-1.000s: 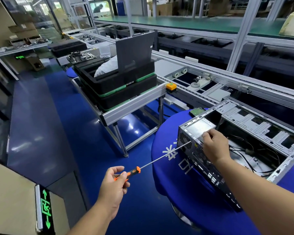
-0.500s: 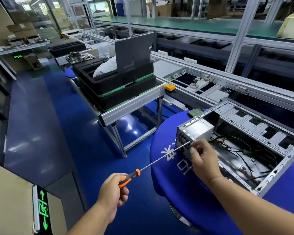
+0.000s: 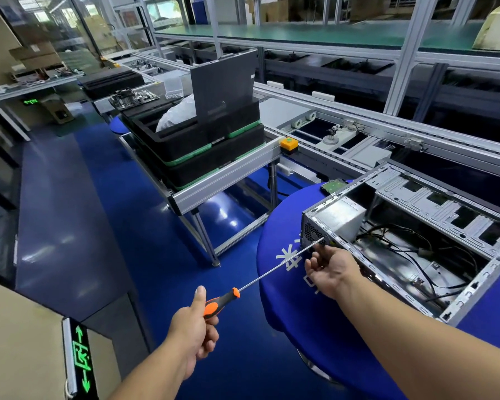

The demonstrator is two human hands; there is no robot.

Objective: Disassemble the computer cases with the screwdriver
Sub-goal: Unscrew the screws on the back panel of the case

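From the head camera, looking down past both forearms: an opened computer case point(image 3: 410, 243) lies on its side on a round table draped in a blue cloth point(image 3: 283, 301), at the right of the view. The case is bare grey metal with its side panel off, so the inside is on show: a silver power supply box point(image 3: 339, 216) sits in the near left corner, black cables point(image 3: 416, 249) loop loosely over the floor of the case, and a stamped metal drive frame runs along the far wall. The near end face has a perforated grille.

The left hand point(image 3: 195, 333) grips the screwdriver point(image 3: 260, 281) by its orange-and-black handle, fingers curled round it and thumb lying up along the top. The long thin shaft reaches up and to the right, its tip at the grille corner of the case.

The right hand point(image 3: 331, 268) is just beside that same corner, below the shaft's tip, fingers loosely bent and palm turned partly up; I cannot tell whether anything small lies in it.

As for writing: the cloth carries a white logo and characters, partly hidden by the hand and unreadable. At the lower left, a green exit sign point(image 3: 81, 360) glows with arrows and a running-figure symbol. Stacked black trays point(image 3: 202, 148) stand on an aluminium-framed bench beyond.
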